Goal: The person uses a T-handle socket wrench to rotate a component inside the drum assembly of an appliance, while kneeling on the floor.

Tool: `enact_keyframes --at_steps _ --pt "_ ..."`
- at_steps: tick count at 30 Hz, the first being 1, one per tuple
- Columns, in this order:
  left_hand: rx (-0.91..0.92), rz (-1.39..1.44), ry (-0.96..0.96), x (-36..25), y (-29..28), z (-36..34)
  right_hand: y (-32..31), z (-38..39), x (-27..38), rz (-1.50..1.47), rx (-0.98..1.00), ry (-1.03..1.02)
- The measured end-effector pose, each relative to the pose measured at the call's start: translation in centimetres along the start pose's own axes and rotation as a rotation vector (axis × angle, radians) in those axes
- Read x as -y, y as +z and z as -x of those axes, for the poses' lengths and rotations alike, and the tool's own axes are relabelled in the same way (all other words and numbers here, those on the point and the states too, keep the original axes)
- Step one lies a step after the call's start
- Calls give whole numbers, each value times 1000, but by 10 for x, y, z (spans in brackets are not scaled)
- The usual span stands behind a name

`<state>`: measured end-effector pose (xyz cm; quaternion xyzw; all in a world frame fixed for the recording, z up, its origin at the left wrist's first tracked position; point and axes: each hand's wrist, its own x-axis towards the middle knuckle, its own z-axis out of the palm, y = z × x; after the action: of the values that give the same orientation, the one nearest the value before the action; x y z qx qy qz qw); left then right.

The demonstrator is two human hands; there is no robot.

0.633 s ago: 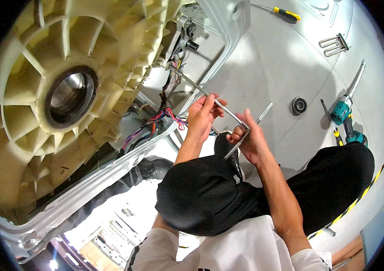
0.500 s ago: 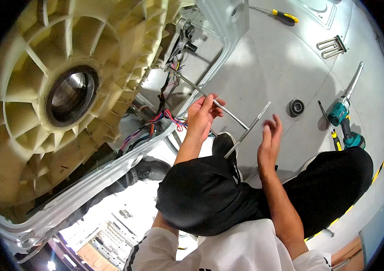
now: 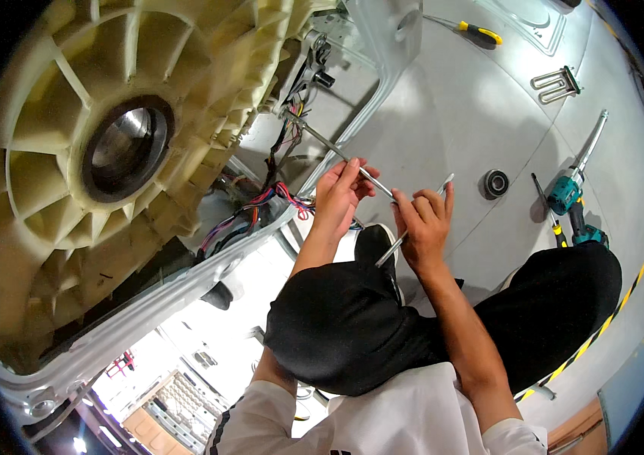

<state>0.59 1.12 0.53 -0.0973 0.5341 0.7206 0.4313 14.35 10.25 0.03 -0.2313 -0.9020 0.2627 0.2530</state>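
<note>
My left hand is closed round the shaft of a long metal T-handle wrench; the shaft's far end reaches a metal bracket beside bundled coloured wires. My right hand is on the wrench's crossbar where it joins the shaft, fingers curled over it. Left of them stands a large cream plastic ribbed drum with a dark central ring, within a white metal cabinet frame.
On the grey floor to the right lie a black bearing, teal power tool, screwdriver, U-shaped element and another yellow-handled screwdriver. My black-trousered legs are below my hands; yellow-black floor tape runs at right.
My right hand left the crossbar, opened to the right, and is now back on it. A co-worker's dark shoe and trouser leg at lower left have mostly moved out of view.
</note>
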Motion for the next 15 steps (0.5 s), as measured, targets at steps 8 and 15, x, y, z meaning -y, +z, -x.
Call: enact_keyframes --at_steps 8,15 --pt "-27 -9 -7 0 -6 1 10 2 0 -225 71 36" --pt "-87 -35 -2 1 -7 3 0 -5 13 -1600 499 1324"
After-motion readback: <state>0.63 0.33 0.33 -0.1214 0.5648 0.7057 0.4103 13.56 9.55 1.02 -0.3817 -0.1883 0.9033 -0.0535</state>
